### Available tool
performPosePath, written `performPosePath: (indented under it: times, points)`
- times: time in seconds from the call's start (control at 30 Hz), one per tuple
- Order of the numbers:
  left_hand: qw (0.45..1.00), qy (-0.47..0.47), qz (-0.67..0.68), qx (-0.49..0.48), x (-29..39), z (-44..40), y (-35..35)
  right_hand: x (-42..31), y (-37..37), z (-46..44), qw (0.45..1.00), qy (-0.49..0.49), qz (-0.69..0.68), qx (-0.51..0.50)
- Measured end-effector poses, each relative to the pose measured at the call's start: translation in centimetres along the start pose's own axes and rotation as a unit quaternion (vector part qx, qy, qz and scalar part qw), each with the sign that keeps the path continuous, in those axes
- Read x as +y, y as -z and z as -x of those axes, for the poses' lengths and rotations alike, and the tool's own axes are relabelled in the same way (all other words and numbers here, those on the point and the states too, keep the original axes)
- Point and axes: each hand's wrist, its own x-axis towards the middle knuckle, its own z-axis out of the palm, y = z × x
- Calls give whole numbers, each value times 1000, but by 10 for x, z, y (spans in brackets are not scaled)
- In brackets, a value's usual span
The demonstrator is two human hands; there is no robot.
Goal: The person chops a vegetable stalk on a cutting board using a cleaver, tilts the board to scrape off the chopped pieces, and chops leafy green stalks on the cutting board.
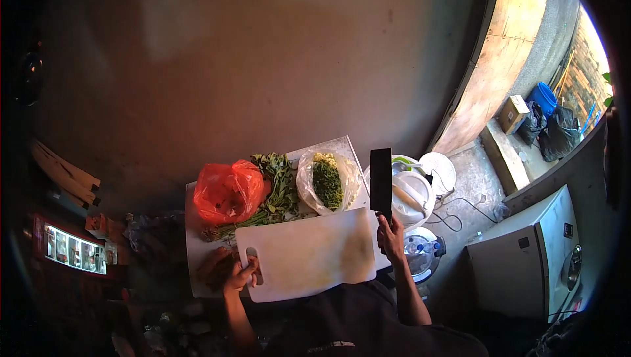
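My left hand (242, 274) is closed round the handle slot of a white cutting board (309, 252), which has brownish stains toward its right end. The board appears slightly tilted over the front of a white table (195, 252). In my right hand (390, 235) is a cleaver (380, 179), its broad dark blade pointing up, to the right of the board. Behind the board lie leafy green stems (279, 189), between a red plastic bag (227, 192) and a clear plastic bag (328, 183) holding chopped greens and paler pieces.
White lidded containers (414, 196) stand right of the table, with a cable (453, 222) on the floor. A white refrigerator (506, 258) is farther right. Beyond the doorway are black bags (559, 133), a cardboard box (514, 115) and a blue barrel (543, 98).
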Motion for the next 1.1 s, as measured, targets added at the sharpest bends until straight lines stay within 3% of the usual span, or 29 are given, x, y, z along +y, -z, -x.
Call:
performPosePath:
  times: [0.1,0.27,0.43,0.5,0.7,0.77,0.83,0.93,1.07,1.1]
  points:
    - [999,34,14,15,-21,-10,-8,13,2,11,999,-5,7,33]
    - [996,71,27,-39,-59,-25,-14,27,7,27,999,-15,8,51]
    - [997,50,38,-51,-100,-33,-21,32,7,38,997,-37,15,66]
    - [996,82,17,-2,-105,-36,-29,34,6,38,997,-39,27,67]
    - [979,56,-110,164,-131,-34,-52,39,6,25,997,-51,35,50]
    - [894,-45,-317,314,-155,-40,-54,38,0,17,997,-17,67,46]
    - [885,-41,-322,334,-158,-38,-60,34,-5,8,997,-5,76,34]
    - [816,-43,-441,372,-162,-37,-70,22,-14,-8,991,18,127,31]
    - [849,-89,-386,351,-150,-56,-78,19,-30,-39,986,83,139,44]
    - [882,-91,-335,318,-136,-73,-80,21,-33,-51,985,84,141,46]
